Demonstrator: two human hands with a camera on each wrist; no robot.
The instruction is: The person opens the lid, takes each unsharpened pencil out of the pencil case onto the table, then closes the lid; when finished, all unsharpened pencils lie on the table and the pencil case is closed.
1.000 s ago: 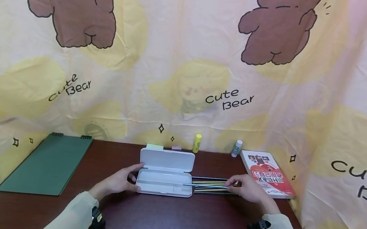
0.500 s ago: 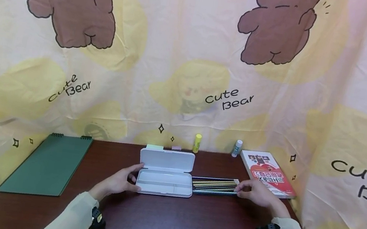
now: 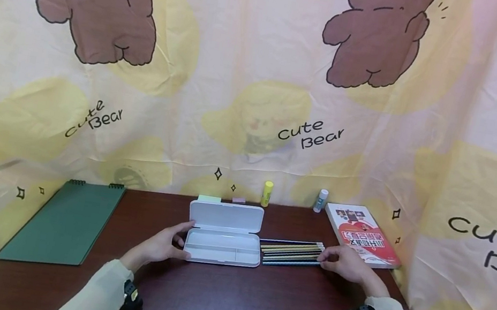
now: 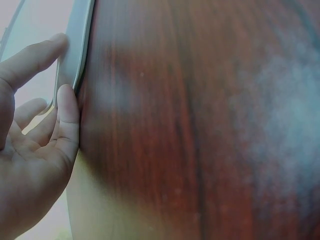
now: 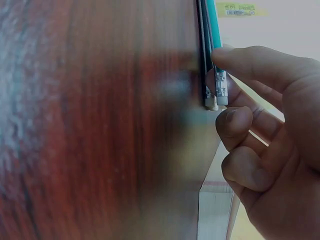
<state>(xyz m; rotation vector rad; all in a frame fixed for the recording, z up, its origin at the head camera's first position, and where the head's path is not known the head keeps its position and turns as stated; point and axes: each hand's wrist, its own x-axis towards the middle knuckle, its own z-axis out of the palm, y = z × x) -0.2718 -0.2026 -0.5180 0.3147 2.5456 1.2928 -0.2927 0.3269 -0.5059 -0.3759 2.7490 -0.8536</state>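
Observation:
A white pencil case (image 3: 209, 255) lies with its lid (image 3: 226, 217) raised; its divided tray holds nothing visible. My left hand (image 3: 160, 244) grips the case's left end, the thumb at the front corner and fingers further back. In the left wrist view, fingertips press the case's side. Several pencils (image 3: 291, 249) lie side by side just right of the case. My right hand (image 3: 347, 263) is at their eraser ends. In the right wrist view, its thumb and a finger pinch a teal pencil (image 5: 214, 27) near the metal ferrule, with dark pencils beside it.
A green spiral notebook (image 3: 64, 223) lies at the left. At the back stand a yellow glue stick (image 3: 266, 194) and a white-capped glue stick (image 3: 321, 201), near pale sticky notes (image 3: 209, 199). A red and white book (image 3: 362, 235) lies behind my right hand. Patterned cloth hangs behind the table.
My right hand has moved right and lowered the teal pencil, from over the case's edge to the front of the pencil row. The left hand and case stay put.

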